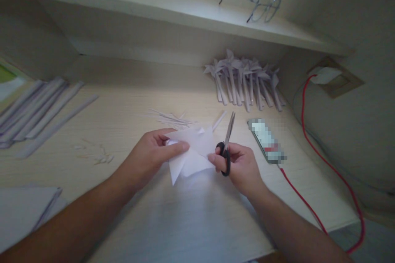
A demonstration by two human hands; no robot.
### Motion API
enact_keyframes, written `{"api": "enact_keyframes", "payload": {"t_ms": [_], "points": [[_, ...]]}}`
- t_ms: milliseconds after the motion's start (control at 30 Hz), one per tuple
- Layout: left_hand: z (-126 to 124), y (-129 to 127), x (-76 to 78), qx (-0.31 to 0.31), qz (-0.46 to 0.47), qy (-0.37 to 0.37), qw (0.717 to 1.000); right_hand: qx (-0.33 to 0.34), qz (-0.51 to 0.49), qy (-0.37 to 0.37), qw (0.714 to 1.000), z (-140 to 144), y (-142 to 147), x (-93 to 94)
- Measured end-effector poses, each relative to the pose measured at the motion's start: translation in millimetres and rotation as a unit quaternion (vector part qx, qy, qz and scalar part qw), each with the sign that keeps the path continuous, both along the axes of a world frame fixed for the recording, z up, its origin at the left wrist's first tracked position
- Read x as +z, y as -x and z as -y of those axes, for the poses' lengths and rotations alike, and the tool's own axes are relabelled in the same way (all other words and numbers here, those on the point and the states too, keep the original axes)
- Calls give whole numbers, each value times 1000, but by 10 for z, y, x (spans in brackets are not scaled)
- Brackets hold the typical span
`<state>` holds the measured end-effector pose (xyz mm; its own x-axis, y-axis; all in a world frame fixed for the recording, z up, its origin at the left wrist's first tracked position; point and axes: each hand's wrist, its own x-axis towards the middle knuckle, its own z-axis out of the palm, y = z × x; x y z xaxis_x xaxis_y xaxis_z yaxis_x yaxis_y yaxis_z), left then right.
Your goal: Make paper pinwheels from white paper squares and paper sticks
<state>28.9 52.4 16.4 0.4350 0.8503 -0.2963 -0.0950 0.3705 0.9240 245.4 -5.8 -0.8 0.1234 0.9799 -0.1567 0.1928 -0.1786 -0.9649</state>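
My left hand (pixel 154 154) pinches a folded white paper piece (pixel 191 154) with pointed corners, held just above the pale wooden desk (pixel 123 115). My right hand (pixel 240 166) grips black-handled scissors (pixel 226 146), blades closed and pointing away from me, while its fingertips also touch the paper's right edge. A thin paper strip (pixel 219 120) lies just beyond the paper.
A pile of finished paper pinwheels (pixel 247 80) leans at the back. Long paper strips (pixel 33 111) lie at the left, paper sheets (pixel 24 209) at the near left, thin offcuts (pixel 171 118) in the middle. A phone (pixel 267 140) with a red cable (pixel 311 131) lies right. Glasses (pixel 259 6) rest on the shelf.
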Motion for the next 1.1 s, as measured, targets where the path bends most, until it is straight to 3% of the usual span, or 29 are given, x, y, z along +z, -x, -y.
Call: {"api": "enact_keyframes", "payload": {"t_ms": [67,133,333,600,1100], "points": [[18,-26,-32,58,44,6,997,-15,-20,2,1000,4,22,1],[29,-38,-66,74,53,16,996,-20,-36,2,999,7,41,-3],[45,-25,-106,-43,-31,27,998,7,-61,16,998,25,69,-36],[51,-13,2,-59,-117,-57,990,12,-97,27,995,34,60,-16],[105,-18,26,-33,-147,-57,987,43,-99,20,994,35,27,23]]}}
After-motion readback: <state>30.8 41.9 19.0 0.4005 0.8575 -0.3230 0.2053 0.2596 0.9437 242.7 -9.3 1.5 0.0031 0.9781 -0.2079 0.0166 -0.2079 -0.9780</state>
